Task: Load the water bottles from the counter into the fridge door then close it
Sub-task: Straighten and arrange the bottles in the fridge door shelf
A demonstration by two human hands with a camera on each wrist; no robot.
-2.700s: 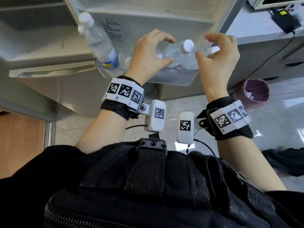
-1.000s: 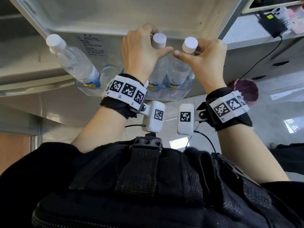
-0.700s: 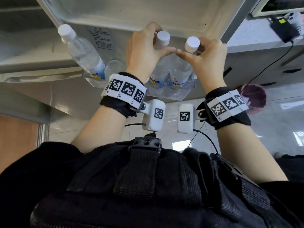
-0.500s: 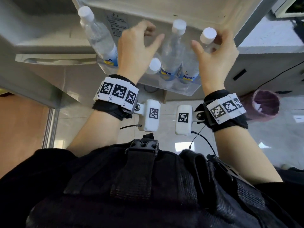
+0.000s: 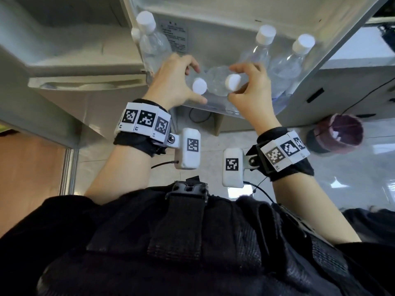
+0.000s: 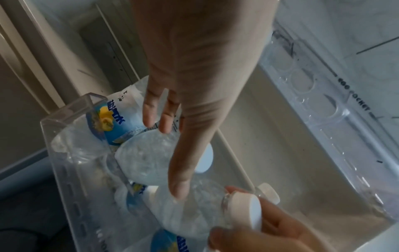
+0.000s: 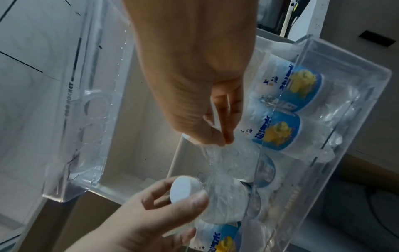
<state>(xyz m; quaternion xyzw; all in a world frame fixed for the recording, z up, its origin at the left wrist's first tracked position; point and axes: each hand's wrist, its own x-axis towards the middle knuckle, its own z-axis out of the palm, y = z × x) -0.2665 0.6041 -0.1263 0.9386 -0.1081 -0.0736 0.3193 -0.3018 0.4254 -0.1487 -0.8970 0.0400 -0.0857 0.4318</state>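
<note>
Several clear water bottles with white caps and blue labels stand in the clear door bin (image 5: 215, 107) of the open fridge door. My left hand (image 5: 193, 83) curls round the neck of one leaning bottle (image 5: 199, 86) in the middle of the bin. Just to its right, my right hand (image 5: 234, 82) pinches the neck of a second leaning bottle (image 5: 233, 82). One bottle (image 5: 152, 45) stands at the bin's left end and two bottles (image 5: 256, 52) (image 5: 286, 67) at its right end. The right wrist view shows my left hand's fingers (image 7: 155, 196) round the cap (image 7: 183, 189).
A clear egg pocket tray (image 6: 323, 95) (image 7: 86, 119) hangs on the door above the bin. The fridge body (image 5: 64, 50) is at the left. A grey counter (image 5: 352, 60) is at the right, with a purple-lined waste bin (image 5: 339, 135) on the floor below it.
Both hands let go of the two upright bottles now at the bin's right end. They moved down and left and took hold of two leaning bottles in the middle.
</note>
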